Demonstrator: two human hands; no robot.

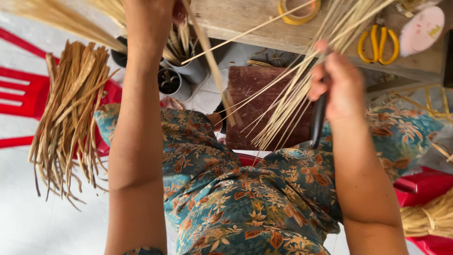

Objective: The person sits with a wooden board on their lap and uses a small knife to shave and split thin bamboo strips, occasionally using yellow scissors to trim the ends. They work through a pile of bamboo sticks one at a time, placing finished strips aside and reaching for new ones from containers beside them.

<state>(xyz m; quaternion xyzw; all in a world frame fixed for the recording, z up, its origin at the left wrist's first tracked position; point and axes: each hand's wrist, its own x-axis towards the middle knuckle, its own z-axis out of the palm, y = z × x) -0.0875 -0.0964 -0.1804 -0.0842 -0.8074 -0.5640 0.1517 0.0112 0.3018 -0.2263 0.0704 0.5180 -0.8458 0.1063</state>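
Observation:
My right hand (339, 84) is closed around a fanned bundle of thin pale sticks (288, 94) and also grips a dark-handled tool (319, 120) that points down toward my lap. The sticks' lower ends hang over a dark red-brown wooden block (250, 87). My left hand (163, 10) is raised to the top edge and is mostly cut off. Its fingers seem to pinch a long flat pale strip (212, 66) that slants down to the block. My lap is covered by a teal floral cloth (222, 189).
A wooden table (245, 21) carries a yellow tape roll (298, 12), yellow-handled scissors (377, 45) and a pink round lid (421, 28). Dried leaf strips (71, 108) hang over a red chair (21, 94). Grey tubes (181, 78) stand under the table. A straw bundle (429, 217) lies at right.

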